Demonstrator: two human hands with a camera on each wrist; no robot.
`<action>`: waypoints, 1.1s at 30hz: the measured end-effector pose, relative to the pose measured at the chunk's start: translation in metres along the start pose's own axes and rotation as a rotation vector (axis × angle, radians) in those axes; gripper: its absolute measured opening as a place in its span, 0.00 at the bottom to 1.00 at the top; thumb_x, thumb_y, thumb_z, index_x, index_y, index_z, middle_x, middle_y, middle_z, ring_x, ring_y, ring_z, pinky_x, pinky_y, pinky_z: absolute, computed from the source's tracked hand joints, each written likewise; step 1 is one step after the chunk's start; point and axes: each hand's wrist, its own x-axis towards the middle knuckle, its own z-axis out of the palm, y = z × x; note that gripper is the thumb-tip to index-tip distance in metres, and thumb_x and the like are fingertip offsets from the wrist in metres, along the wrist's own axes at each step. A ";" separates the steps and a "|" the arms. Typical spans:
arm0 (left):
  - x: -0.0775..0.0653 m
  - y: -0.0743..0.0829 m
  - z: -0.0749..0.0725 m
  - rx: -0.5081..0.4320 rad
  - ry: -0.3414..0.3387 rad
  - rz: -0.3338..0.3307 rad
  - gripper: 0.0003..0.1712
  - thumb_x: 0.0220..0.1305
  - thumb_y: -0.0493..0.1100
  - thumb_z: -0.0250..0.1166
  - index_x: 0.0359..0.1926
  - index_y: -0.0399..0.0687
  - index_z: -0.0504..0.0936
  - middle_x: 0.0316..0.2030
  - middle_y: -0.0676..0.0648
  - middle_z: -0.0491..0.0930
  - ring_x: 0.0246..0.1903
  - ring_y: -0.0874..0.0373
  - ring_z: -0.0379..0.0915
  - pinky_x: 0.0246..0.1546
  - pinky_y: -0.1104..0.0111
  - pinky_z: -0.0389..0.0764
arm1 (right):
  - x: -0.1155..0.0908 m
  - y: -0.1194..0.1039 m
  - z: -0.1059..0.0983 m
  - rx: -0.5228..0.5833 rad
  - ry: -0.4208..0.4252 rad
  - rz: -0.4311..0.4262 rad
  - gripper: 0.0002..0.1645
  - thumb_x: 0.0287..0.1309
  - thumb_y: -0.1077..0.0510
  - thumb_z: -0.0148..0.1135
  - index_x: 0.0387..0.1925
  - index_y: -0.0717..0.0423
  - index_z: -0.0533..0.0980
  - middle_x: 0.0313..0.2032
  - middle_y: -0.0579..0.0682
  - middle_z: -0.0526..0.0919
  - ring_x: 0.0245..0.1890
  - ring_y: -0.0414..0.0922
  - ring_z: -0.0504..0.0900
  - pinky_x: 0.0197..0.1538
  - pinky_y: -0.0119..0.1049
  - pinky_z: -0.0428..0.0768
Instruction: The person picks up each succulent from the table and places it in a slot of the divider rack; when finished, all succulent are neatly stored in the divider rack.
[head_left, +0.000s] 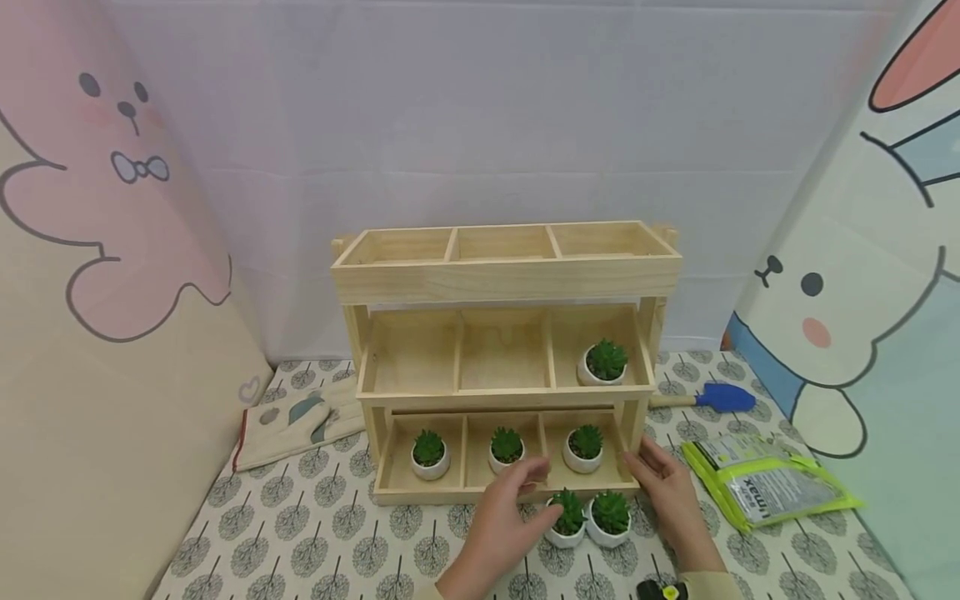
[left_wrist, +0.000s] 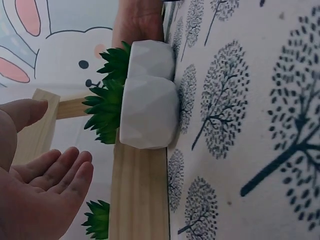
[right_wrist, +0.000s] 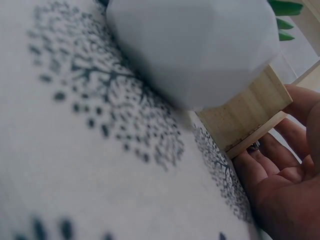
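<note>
My left hand (head_left: 506,521) hovers over the front of a three-tier wooden planter shelf (head_left: 506,287), thumb and fingers spread apart with nothing between them. Close by, two succulents in white faceted pots stand side by side on the cloth: a left potted succulent (head_left: 565,533) and a right potted succulent (head_left: 608,536). The left wrist view shows the near white pot (left_wrist: 150,112) against the bottom tray's front board. With its thumb over the top edge and fingers along the outside, my right hand (head_left: 667,496) grips the bottom tray's right side (right_wrist: 265,125).
Potted succulents sit in the bottom tray's left (head_left: 430,454), middle (head_left: 506,448) and right (head_left: 583,450) compartments, and another succulent (head_left: 602,363) in the middle tier's right. Gloves (head_left: 300,425) lie left; a blue trowel (head_left: 723,397) and green bag (head_left: 772,483) lie right.
</note>
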 end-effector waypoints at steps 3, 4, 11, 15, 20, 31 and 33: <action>-0.005 -0.006 0.000 -0.010 -0.021 -0.053 0.32 0.55 0.58 0.69 0.60 0.61 0.71 0.54 0.55 0.75 0.52 0.53 0.74 0.54 0.58 0.76 | 0.000 0.000 0.000 -0.002 -0.002 0.004 0.43 0.60 0.45 0.62 0.72 0.44 0.55 0.70 0.53 0.59 0.67 0.50 0.63 0.59 0.39 0.72; -0.006 -0.008 0.000 -0.004 -0.028 -0.071 0.32 0.55 0.58 0.69 0.60 0.61 0.72 0.54 0.54 0.75 0.53 0.54 0.73 0.54 0.57 0.76 | 0.000 0.000 0.000 -0.003 -0.002 0.004 0.43 0.60 0.45 0.62 0.72 0.44 0.55 0.70 0.53 0.59 0.67 0.50 0.63 0.59 0.40 0.72; -0.011 -0.016 0.000 0.018 -0.046 -0.096 0.34 0.53 0.55 0.71 0.59 0.50 0.73 0.53 0.51 0.76 0.53 0.54 0.73 0.56 0.58 0.74 | 0.000 0.001 0.000 -0.004 0.005 -0.001 0.43 0.59 0.44 0.62 0.72 0.43 0.56 0.69 0.52 0.60 0.67 0.49 0.63 0.59 0.40 0.71; -0.012 -0.021 0.002 0.064 -0.059 -0.107 0.33 0.52 0.57 0.72 0.57 0.51 0.75 0.51 0.54 0.78 0.51 0.55 0.74 0.54 0.61 0.75 | 0.000 0.001 0.000 -0.002 0.008 0.001 0.43 0.59 0.44 0.63 0.72 0.43 0.56 0.69 0.52 0.60 0.67 0.49 0.62 0.59 0.38 0.71; -0.013 -0.027 0.005 0.112 -0.093 -0.106 0.33 0.52 0.58 0.71 0.58 0.53 0.76 0.52 0.56 0.78 0.50 0.56 0.74 0.51 0.63 0.77 | 0.000 0.001 -0.001 0.000 0.010 0.000 0.43 0.59 0.44 0.63 0.72 0.42 0.56 0.69 0.52 0.60 0.67 0.49 0.63 0.59 0.37 0.72; -0.011 -0.031 0.010 0.092 -0.153 -0.129 0.35 0.52 0.57 0.71 0.61 0.54 0.74 0.54 0.54 0.76 0.53 0.57 0.72 0.50 0.64 0.77 | 0.000 0.001 0.001 0.000 0.004 -0.001 0.43 0.60 0.45 0.62 0.72 0.44 0.56 0.69 0.52 0.60 0.67 0.49 0.62 0.58 0.37 0.72; -0.010 -0.033 0.012 0.107 -0.149 -0.117 0.35 0.52 0.57 0.72 0.61 0.54 0.74 0.54 0.55 0.76 0.54 0.57 0.72 0.51 0.64 0.77 | 0.000 0.000 0.001 -0.002 0.002 0.002 0.43 0.60 0.45 0.62 0.72 0.44 0.56 0.70 0.52 0.59 0.67 0.49 0.62 0.59 0.38 0.72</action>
